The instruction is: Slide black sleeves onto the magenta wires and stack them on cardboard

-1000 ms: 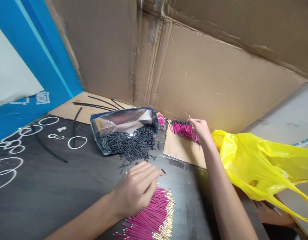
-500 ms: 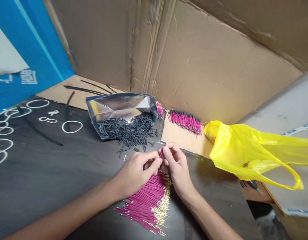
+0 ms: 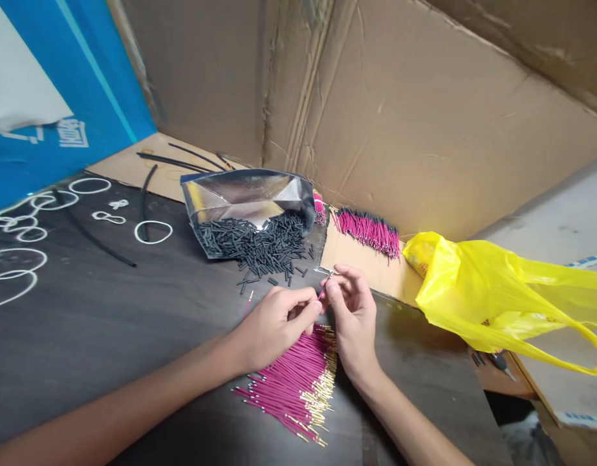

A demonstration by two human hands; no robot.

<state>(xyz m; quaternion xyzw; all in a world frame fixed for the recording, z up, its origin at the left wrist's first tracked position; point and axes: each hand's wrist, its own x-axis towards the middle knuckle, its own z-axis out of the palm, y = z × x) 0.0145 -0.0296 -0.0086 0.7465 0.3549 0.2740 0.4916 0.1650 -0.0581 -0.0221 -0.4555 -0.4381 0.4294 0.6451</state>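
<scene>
Between my two hands is a short magenta wire [image 3: 321,294]. My left hand [image 3: 283,320] pinches its lower end, while my right hand [image 3: 351,310] grips the upper end, where a dark tip is too small to make out. Below them lies a fanned pile of magenta wires [image 3: 291,375] with gold terminals on the right and silvery ends on the left. One loose wire [image 3: 248,304] rests just left of my left hand. Short black sleeves [image 3: 273,249] spill out of an open foil bag [image 3: 244,188] beyond my hands.
Magenta wires with black ends [image 3: 369,232] lie in a row on a cardboard sheet [image 3: 341,252]. A yellow plastic bag [image 3: 473,285] sits at right. White rubber bands [image 3: 153,232] and black tubing [image 3: 99,239] are at left. Cardboard walls [image 3: 424,129] stand behind the table.
The camera view has shifted, so the whole scene sits slightly further right. My right fingers have opened up a little around the upper end of the wire, which both hands still hold.
</scene>
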